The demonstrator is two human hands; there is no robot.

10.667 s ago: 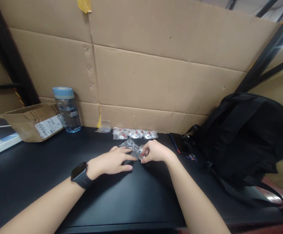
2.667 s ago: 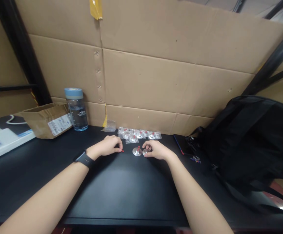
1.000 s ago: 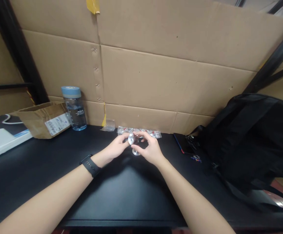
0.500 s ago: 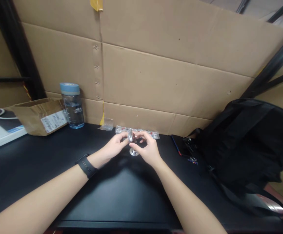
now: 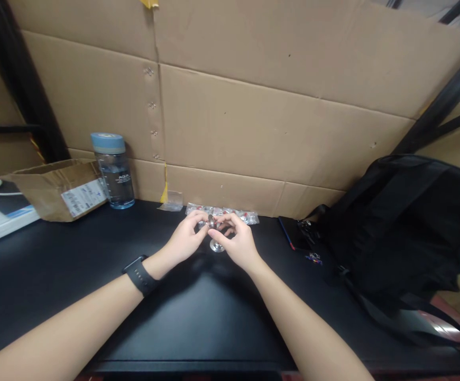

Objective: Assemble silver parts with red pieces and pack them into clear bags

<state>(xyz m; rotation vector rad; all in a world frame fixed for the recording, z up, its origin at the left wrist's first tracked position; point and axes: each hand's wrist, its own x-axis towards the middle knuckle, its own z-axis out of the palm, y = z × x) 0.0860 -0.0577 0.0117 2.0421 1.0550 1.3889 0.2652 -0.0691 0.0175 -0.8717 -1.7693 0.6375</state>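
Between the fingertips of both hands is a small round shiny metal piece [image 5: 211,222], its exact kind too small to make out. My left hand [image 5: 187,236], with a black watch [image 5: 139,272] on the wrist, pinches it from the left. From the right, thumb and fingers of my right hand [image 5: 238,242] close on the same piece. Just below the fingertips, a silvery disc-shaped metal part [image 5: 216,246] shows at the black tabletop, partly covered by the right hand. Behind the fingers lies a row of clear plastic packets [image 5: 249,217] with red bits inside.
At the left stand a water bottle [image 5: 114,172] with a blue lid, an open cardboard box [image 5: 51,198] and a white device [image 5: 3,225]. A black backpack [image 5: 404,238] fills the right side, keys [image 5: 314,258] beside it. Cardboard [image 5: 246,132] walls the back.
The round metal piece has turned and sits slightly lower between my fingertips. Both hands stay nearly in place, while the whole view has shifted a little.
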